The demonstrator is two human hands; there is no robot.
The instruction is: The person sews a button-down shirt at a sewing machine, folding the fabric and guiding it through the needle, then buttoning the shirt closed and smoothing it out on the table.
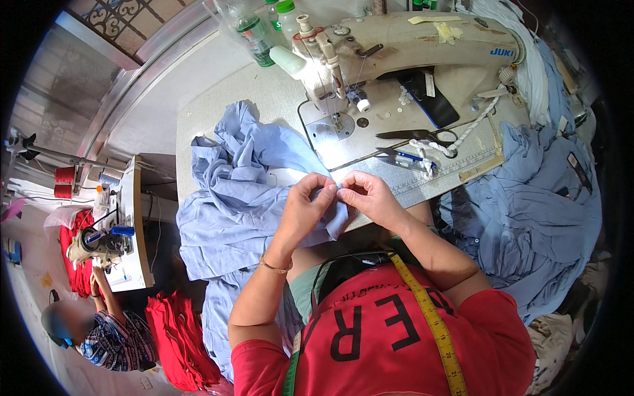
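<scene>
My left hand (308, 203) and my right hand (371, 200) meet at the table's front edge, fingertips pinched together. Between them they grip the edge of a light blue garment (246, 218). Its bulk lies in loose folds to the left and hangs over the front of the table. A narrow part of the cloth runs back toward the sewing machine needle area (338, 124), which is lit. What exactly sits between my fingertips is too small to make out.
A cream sewing machine (403, 53) spans the back. Black scissors (416, 136), a dark phone (432, 102), a white cord (477, 122) and a ruler (439, 177) lie right. More blue garments (522, 211) are heaped beyond. Bottles (251, 33) stand behind; a person (112, 330) works far left.
</scene>
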